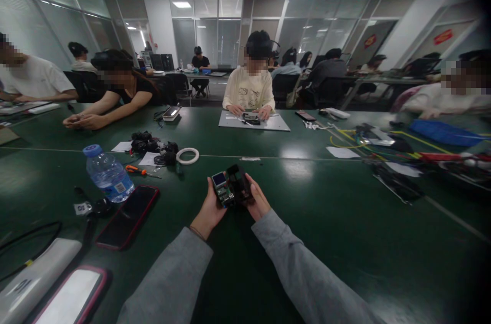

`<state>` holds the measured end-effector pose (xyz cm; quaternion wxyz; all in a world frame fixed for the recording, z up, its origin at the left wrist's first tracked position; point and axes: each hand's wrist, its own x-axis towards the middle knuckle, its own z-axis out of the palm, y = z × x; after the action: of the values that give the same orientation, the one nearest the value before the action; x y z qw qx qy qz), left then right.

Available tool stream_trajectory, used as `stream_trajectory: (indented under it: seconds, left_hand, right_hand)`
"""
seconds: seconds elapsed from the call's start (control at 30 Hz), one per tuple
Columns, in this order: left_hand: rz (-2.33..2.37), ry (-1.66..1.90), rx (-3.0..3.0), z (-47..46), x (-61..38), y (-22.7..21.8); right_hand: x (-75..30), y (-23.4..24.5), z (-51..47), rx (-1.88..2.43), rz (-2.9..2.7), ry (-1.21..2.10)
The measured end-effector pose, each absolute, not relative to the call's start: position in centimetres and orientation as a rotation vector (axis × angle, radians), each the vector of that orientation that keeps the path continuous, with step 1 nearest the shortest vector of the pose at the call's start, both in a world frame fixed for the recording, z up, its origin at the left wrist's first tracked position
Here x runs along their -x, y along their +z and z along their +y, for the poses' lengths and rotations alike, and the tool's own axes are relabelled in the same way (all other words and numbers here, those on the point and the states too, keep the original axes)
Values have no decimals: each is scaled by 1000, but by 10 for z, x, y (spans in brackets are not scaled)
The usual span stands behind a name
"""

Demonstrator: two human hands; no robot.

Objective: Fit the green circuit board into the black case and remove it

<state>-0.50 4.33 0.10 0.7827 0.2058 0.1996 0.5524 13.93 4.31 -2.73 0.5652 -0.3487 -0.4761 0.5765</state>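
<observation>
Over the green table, my left hand (211,206) is closed around a circuit board (223,190) with a small square display at its upper end. My right hand (259,199) grips a black plastic housing (238,183), its hollow side facing me. Board and housing are side by side, close together; whether they touch I cannot tell. Most fingers of both hands are hidden beneath the parts. An orange-handled screwdriver (138,170) lies to the left of my left hand, with a white ring-shaped roll (187,156) beyond it.
On the left are a water bottle (109,173), a red-edged phone (128,216), a second phone (72,296) and a white bar-shaped device (38,278). Black coiled cables (153,150) lie farther back. Across the table (326,242), a person handles parts on a grey board (230,120). Wires and a blue tray (441,132) sit at right.
</observation>
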Motion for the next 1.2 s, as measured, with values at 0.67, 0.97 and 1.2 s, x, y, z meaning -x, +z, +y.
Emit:
stream_trajectory:
  seconds: [0.67,0.97,1.2]
  left_hand:
    - [461,1185,-412,46,7,-4]
    - [448,1021,-479,43,4,4]
    - [509,1036,-451,40,1,9]
  right_hand:
    - [-149,-65,55,1068,-1236,893]
    - [-144,-49,45,1006,-1428,772]
    - [-142,-53,45,1031,-1452,777]
